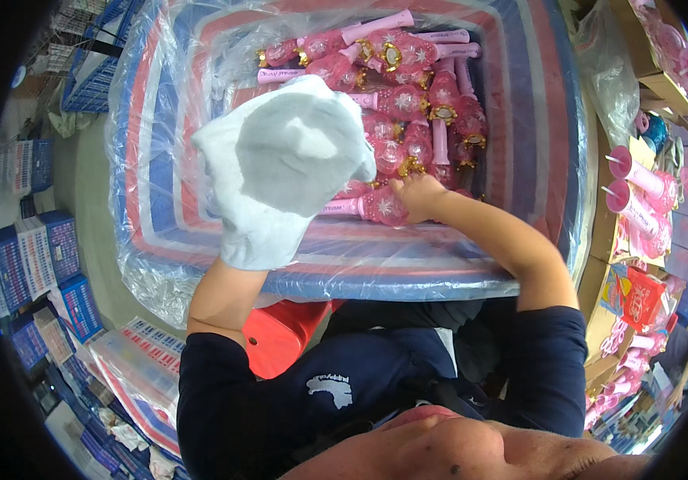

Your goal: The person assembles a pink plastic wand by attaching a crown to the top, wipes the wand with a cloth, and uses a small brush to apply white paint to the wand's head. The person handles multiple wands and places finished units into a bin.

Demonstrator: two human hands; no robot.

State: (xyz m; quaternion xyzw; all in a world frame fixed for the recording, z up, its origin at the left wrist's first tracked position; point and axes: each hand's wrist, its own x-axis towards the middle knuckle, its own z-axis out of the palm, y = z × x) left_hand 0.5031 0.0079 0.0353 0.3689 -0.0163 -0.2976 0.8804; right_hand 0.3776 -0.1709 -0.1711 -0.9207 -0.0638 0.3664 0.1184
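A pale blue cloth with a large damp grey patch drapes over my left hand, hiding its fingers. This covered hand is held above the left side of a striped bin lined with clear plastic. In the bin's right half lies a heap of pink toy wands, each with a light pink handle, a clear pink head with a star pattern and gold trim. My right hand reaches in at the near edge of the heap. Its fingers are curled on the head of one wand, whose handle points left.
The bin's padded striped rim runs close before me. A red stool stands below it. On the right are cardboard boxes and more pink wands. Blue crates and stacked blue-and-white packs line the left.
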